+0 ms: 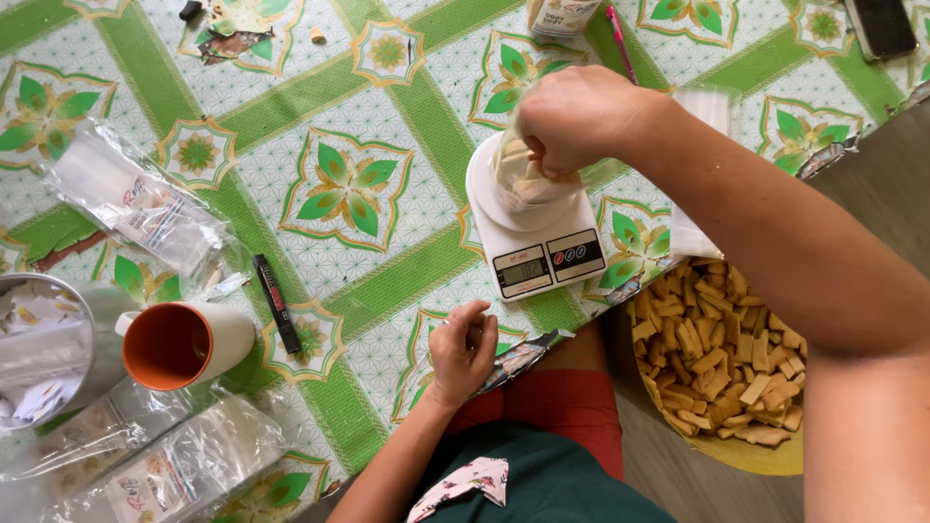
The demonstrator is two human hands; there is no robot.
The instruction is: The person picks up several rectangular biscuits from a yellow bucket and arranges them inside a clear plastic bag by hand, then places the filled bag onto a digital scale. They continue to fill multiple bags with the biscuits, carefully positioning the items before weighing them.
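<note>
My right hand is closed around the top of a small clear plastic bag holding pale snack sticks. The bag sits on the round platform of a white digital kitchen scale on the green-patterned tablecloth. My left hand rests on the table's near edge, in front of the scale, with its fingers curled in; nothing shows in it. A yellow basin full of tan snack sticks stands to the right, under my right forearm.
A white mug with an orange inside and a black marker lie to the left. A metal tin of paper slips and labelled clear bags fill the left side. A pink pen and a phone lie at the far edge.
</note>
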